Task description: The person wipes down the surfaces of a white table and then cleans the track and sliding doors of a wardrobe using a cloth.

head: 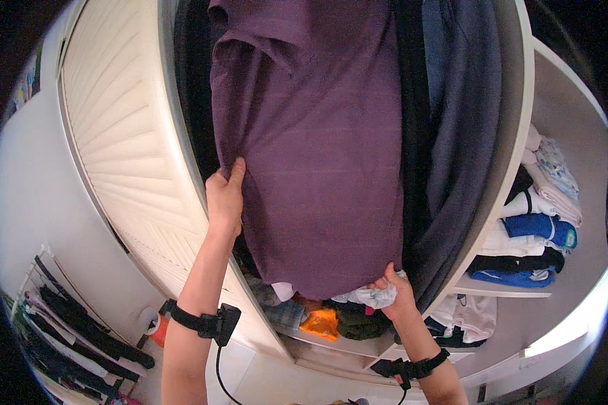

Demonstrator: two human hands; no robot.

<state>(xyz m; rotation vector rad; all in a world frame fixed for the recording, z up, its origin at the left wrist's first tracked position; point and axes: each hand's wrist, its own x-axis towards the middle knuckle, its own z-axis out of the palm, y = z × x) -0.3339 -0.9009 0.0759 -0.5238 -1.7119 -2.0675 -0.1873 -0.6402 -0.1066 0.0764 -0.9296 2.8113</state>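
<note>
A long purple garment (324,152) hangs in an open wardrobe section in front of me. My left hand (226,195) pinches its left edge about halfway down, thumb on top. At the garment's lower right corner, my right hand (395,293) has its fingers closed at the hem, with a crumpled white patterned cloth (372,296) bunched against them. Whether that cloth is gripped too, I cannot tell. Both forearms wear black straps with small devices. Dark garments (461,152) hang just to the right.
Below lie an orange packet (320,324) and folded clothes. A cream wardrobe door (131,136) stands at left, with a clothes rack (45,268) beyond it. Right of the divider panel (517,131), shelves hold stacked folded clothes (537,228).
</note>
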